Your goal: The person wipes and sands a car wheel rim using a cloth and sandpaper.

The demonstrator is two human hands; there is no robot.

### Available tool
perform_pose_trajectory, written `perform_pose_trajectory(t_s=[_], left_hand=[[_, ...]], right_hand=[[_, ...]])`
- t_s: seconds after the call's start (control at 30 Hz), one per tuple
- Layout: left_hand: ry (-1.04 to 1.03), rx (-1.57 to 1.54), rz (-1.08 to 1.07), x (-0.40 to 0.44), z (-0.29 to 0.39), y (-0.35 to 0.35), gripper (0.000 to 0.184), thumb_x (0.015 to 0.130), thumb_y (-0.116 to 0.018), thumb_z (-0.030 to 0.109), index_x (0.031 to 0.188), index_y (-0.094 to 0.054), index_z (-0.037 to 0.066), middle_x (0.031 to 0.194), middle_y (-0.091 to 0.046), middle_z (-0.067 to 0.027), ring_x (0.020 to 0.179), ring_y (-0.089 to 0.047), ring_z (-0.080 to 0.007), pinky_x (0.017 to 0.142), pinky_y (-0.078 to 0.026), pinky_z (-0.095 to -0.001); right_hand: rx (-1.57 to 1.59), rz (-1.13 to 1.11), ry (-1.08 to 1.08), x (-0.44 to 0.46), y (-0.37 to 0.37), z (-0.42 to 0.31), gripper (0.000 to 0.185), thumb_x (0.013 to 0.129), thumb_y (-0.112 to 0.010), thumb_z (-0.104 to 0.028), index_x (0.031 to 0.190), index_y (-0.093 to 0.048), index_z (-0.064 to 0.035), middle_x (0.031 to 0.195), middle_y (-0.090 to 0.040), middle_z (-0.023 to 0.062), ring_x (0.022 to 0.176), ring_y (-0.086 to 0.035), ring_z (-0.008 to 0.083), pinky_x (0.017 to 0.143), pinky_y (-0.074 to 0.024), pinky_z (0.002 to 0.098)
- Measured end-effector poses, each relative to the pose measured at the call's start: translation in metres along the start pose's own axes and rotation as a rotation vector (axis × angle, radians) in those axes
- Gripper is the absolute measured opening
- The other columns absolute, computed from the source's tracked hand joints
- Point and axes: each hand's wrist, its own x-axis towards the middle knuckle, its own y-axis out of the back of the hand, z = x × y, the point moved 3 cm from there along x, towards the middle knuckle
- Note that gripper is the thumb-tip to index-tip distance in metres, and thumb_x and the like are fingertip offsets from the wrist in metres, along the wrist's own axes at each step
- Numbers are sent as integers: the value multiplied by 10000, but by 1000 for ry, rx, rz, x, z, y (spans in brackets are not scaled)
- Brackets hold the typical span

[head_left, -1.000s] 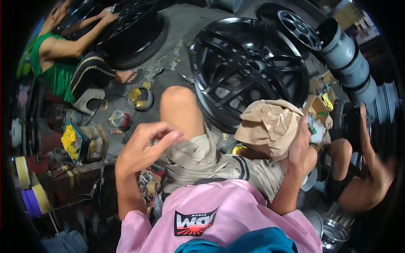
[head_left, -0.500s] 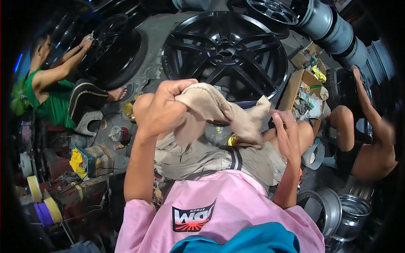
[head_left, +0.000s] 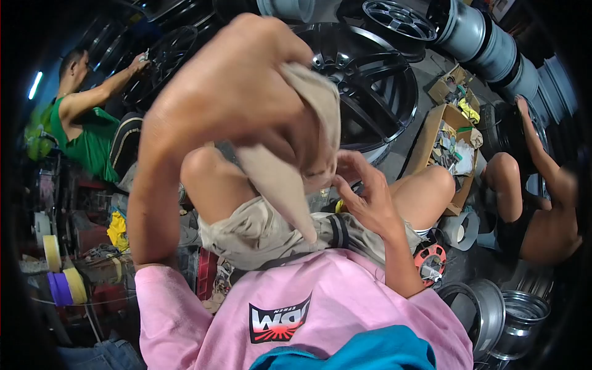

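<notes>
Raised high in front of me, my left hand (head_left: 265, 80) is wrapped round a beige cloth (head_left: 324, 102), which hangs down in folds toward my lap. The hand is slightly blurred. My right hand (head_left: 367, 194) is lower and to the right, close beside the cloth, with fingers curled and apart and the palm facing inward. Nothing shows between its thumb and fingers. Beyond the cloth lies a large black spoked wheel (head_left: 376, 86), partly hidden by my left hand and the cloth.
At the left, a person in green (head_left: 92, 139) works at a dark wheel. Another person (head_left: 549, 228) crouches at the right. A cardboard box (head_left: 425, 139) of scraps stands beyond my right knee. Grey rims (head_left: 487, 43) line the upper right; metal rims (head_left: 521, 314) lie lower right.
The cloth has passed from my right hand to my left, which has risen and come closer to the camera. My right hand has moved left toward the cloth.
</notes>
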Motion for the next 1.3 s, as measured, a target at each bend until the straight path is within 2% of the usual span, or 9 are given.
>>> perform_pose_trajectory(t_s=[0.1, 0.3, 0.57, 0.7, 0.83, 0.97, 1.13, 1.2, 1.3], left_hand=[[-124, -139, 112, 28, -52, 4, 157, 743, -758, 68, 786, -665, -51, 630, -506, -25, 637, -514, -57, 525, -455, -312], [-252, 142, -459, 38, -26, -79, 253, 743, -785, 171, 849, -794, -58, 815, -742, -296, 810, -772, -445, 766, -636, -480], [-342, -170, -498, 74, -65, -75, 263, 804, -694, 176, 813, -752, -81, 754, -690, -296, 740, -731, -460, 683, -585, -497], [-413, -357, -468, 106, -146, -94, 300, 915, -640, 170, 799, -666, -105, 624, -543, -226, 546, -604, -285, 573, -492, -428], [57, -454, -430, 117, -236, -122, 434, 1017, -698, 332, 837, -769, -56, 626, -658, -65, 561, -630, -166, 538, -488, -363], [47, -261, -613, 116, -245, -119, 614, 982, -759, 538, 871, -801, -65, 660, -688, -92, 592, -652, -202, 561, -497, -344], [176, -343, -413, 107, -254, -140, 908, 869, -758, 772, 1026, -782, -122, 852, -759, -260, 847, -754, -353, 785, -587, -434], [185, -223, -367, 96, -252, -155, 1116, 840, -739, 818, 1325, -648, -183, 1079, -743, -366, 1091, -738, -476, 999, -579, -488], [202, -101, -340, 67, -223, -208, 1170, 889, -835, 576, 1614, -278, -154, 1444, -523, -425, 1309, -604, -515, 1099, -527, -499]], right_hand=[[-96, -127, -218, -20, 4, 32, 435, 901, -775, -92, 1310, -659, -3, 1184, -696, 156, 984, -736, 284, 926, -576, 395], [137, 353, 66, 22, 19, -26, 684, 852, -864, -202, 1439, -597, 29, 1279, -637, 117, 1161, -672, 222, 1057, -528, 393], [-202, -33, -311, 38, 7, 36, 629, 796, -703, -8, 1417, -601, -8, 959, -763, 160, 906, -761, 239, 872, -587, 371], [58, 105, -382, 11, 6, 73, 423, 910, -726, -48, 1323, -662, 20, 1140, -762, 122, 1046, -706, 161, 888, -573, 348], [74, -85, -663, -21, 60, 88, 495, 964, -693, -90, 1440, -630, 31, 1243, -740, 110, 1108, -709, 189, 968, -566, 345], [456, 332, -306, 40, 103, 15, 714, 1006, -576, -494, 1474, -574, 46, 1375, -687, 204, 1213, -715, 320, 1048, -588, 427], [443, 505, -372, 161, 114, 56, 421, 1030, -681, -239, 1352, -678, 33, 1220, -759, 158, 1098, -747, 231, 979, -601, 373], [-160, 318, -160, 221, 86, 89, 427, 990, -801, -319, 1242, -741, 21, 1215, -764, 121, 1085, -722, 200, 1010, -560, 344], [-780, 76, 336, 270, 37, 165, 448, 919, -782, -283, 1184, -685, 64, 1274, -625, 249, 1212, -625, 442, 1059, -506, 480]])
